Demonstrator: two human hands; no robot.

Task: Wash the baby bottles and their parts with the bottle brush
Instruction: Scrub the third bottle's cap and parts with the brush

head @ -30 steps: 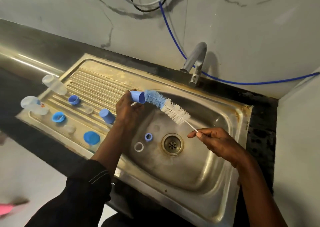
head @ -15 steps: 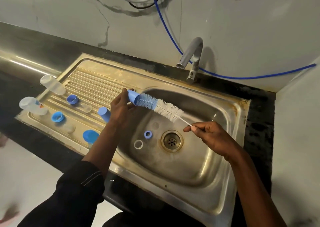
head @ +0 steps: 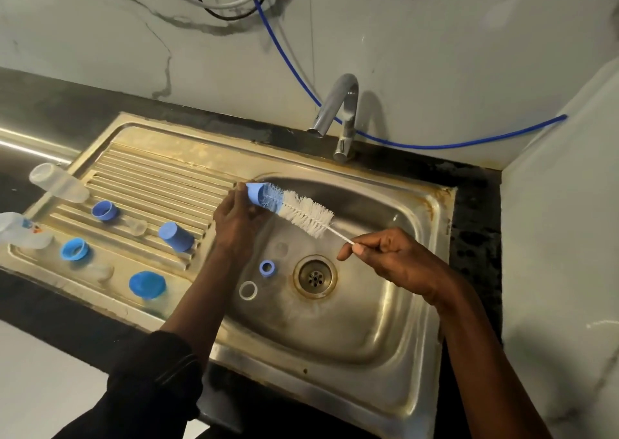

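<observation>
left hand [head: 234, 224] pinching a small blue cap [head: 255, 194] mid-frame over the sink [head: 385, 355], right hand [head: 395, 261] fingers clamped on the bottle brush [head: 301, 212] wire, bristles touching the cap

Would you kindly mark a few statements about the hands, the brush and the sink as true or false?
1. The left hand holds a blue cap at the blue end of the bottle brush. True.
2. The right hand holds the brush by its white bristles. False: it pinches the thin wire handle, clear of the bristles.
3. Water streams from the tap. False: no stream shows under the spout.
4. A blue ring and a white ring lie in the basin, left of the drain. True.
</observation>
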